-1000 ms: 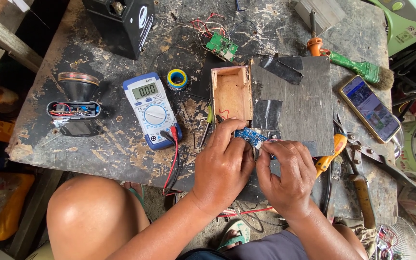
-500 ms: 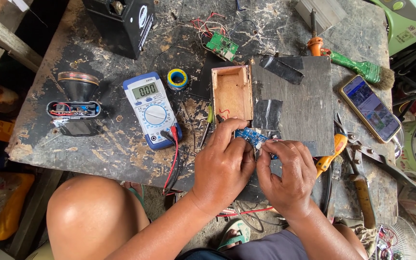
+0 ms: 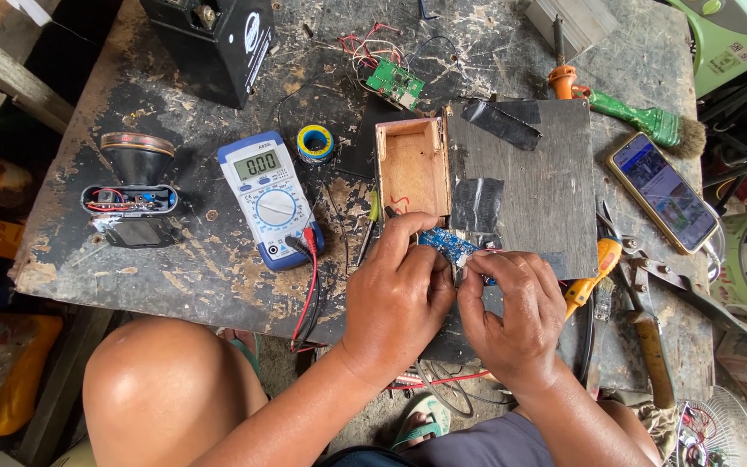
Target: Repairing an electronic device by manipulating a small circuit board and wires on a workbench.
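Both hands meet at the near edge of the desk [image 3: 175,259], pinching a small blue circuit board [image 3: 444,243] between them. Left hand [image 3: 395,298] is closed on the board's left end w/ thumb and fingers; right hand [image 3: 512,307] is curled shut at its right end, fingertips pressed on the edge. Board sits just in front of the open wooden box [image 3: 410,166], over the lower edge of the dark plywood sheet [image 3: 546,186] w/ black tape strips on it.

Vs. 1 s ago and 0.5 s ago: practically no change. Hands keep the same grip and spot, board hasn't shifted, nothing else on the desk has moved.

Around: blue-and-white multimeter [image 3: 268,195] left of the hands, its red and black leads [image 3: 311,277] trailing off the desk edge. Roll of blue-yellow tape [image 3: 315,143] just beyond it, green circuit board [image 3: 395,84] w/ loose wires further back. Torn-open flashlight head [image 3: 131,186] far left. Right side: smartphone [image 3: 663,190], green-handled brush [image 3: 641,121], orange-handled tool [image 3: 594,268] just beside the right hand. Person's bare knee [image 3: 166,389] below the desk.
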